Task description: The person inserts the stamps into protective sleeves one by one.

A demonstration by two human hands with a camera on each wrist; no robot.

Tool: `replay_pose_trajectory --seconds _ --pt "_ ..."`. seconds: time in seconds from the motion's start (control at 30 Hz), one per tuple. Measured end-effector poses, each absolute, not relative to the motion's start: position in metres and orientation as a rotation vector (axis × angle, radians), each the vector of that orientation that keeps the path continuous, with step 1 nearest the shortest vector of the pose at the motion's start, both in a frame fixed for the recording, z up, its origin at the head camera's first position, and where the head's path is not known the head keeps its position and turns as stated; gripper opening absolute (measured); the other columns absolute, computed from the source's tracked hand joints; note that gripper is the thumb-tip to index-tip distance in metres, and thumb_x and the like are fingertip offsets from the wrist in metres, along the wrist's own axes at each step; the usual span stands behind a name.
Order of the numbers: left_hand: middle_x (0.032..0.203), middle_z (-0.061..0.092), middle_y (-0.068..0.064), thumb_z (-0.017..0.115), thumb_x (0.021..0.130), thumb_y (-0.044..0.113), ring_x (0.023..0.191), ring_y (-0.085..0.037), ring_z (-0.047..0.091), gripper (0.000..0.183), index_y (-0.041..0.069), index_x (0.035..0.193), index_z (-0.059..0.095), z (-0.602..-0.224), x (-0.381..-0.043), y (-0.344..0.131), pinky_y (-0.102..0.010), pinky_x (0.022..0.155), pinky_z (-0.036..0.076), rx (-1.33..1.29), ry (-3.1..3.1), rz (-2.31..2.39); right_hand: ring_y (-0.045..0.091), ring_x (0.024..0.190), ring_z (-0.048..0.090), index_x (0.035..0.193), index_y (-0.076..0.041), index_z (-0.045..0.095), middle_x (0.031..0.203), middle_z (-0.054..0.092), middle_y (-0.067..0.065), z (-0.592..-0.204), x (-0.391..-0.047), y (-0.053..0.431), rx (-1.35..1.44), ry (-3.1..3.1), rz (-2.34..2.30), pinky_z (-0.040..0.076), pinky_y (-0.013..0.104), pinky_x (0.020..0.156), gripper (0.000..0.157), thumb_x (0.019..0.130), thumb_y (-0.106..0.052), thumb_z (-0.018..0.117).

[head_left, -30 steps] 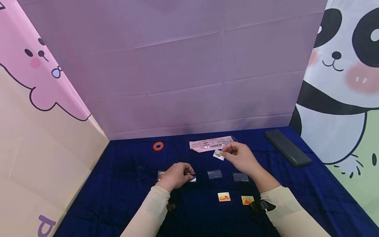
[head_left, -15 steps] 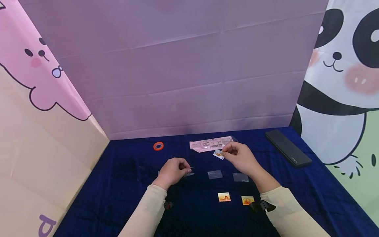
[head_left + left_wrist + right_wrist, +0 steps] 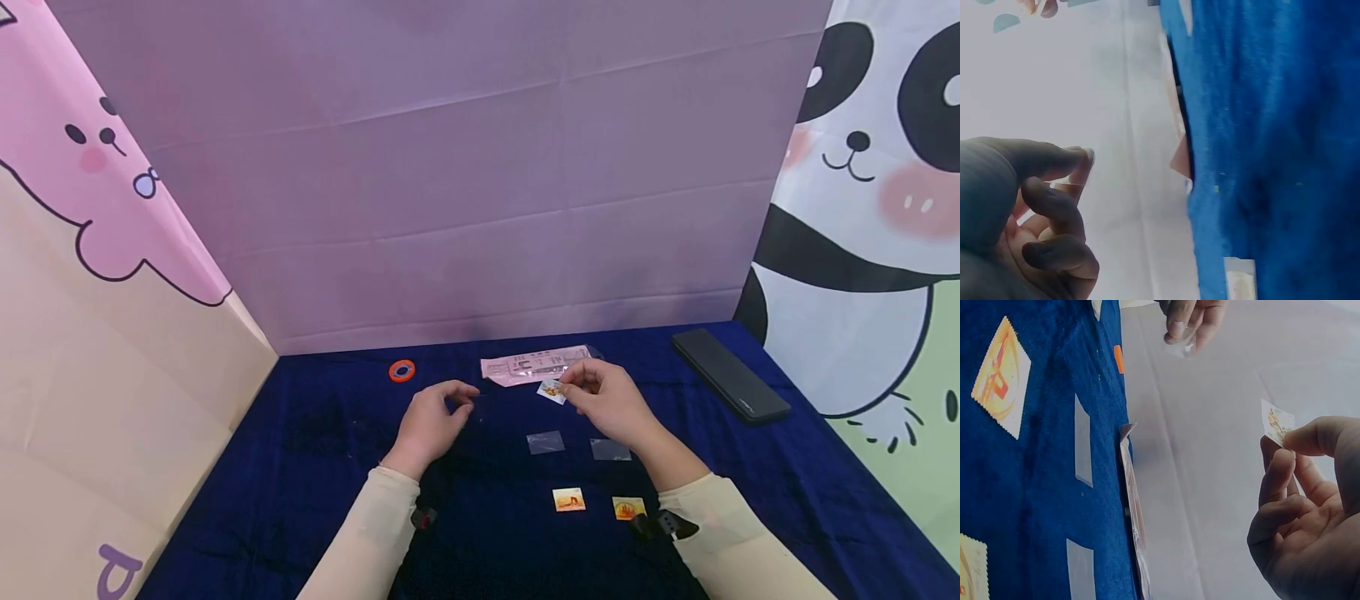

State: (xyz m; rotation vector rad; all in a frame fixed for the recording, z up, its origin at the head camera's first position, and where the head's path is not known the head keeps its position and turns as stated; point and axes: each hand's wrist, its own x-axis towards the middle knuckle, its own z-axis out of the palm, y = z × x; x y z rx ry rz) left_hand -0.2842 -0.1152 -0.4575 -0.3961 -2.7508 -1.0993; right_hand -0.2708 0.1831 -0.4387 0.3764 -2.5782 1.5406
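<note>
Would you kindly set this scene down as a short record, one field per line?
Left hand: raised, pinching a clear film
Right hand: pinching a picture stamp by one edge
Surface: blue cloth
Films lying flat: left film and right film, apart
Stamps lying flat: orange stamp and yellow stamp, nearer the person than those films
Back of cloth: orange ring left of a pink packet
Far right: black case, lying at a slant
</note>
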Motion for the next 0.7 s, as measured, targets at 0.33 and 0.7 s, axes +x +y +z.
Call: replay_pose_trajectory --seconds 0.33,0.7 --pt "0.093 0.073 0.013 0.079 0.096 0.028 0.061 -0.017 0.055 0.003 0.027 0.099 0.080 -0.441 -0.276 -0.112 -0.031 0.052 0.044 -0.380 -2.667 -1.217 0.025 0.071 0.058 0.106 -0.011 0.071 0.091 0.070 0.010 -0.433 -0.265 0.178 0.395 -2.544 1.538 0.051 0.032 0.061 0.005 0.101 -0.010 0.069" --pt "0.086 0.072 0.010 0.075 0.099 0.032 0.064 -0.019 0.053 0.006 0.028 0.097 0.078 -0.419 -0.262 -0.109 -0.028 0.053 0.041 -0.464 -2.586 -1.316 0.028 0.071 0.057 0.107 -0.014 0.071 0.086 0.067 0.006 -0.417 -0.255 0.172 0.420 -2.496 1.559 0.050 0.031 0.059 0.007 0.101 -0.011 0.070"
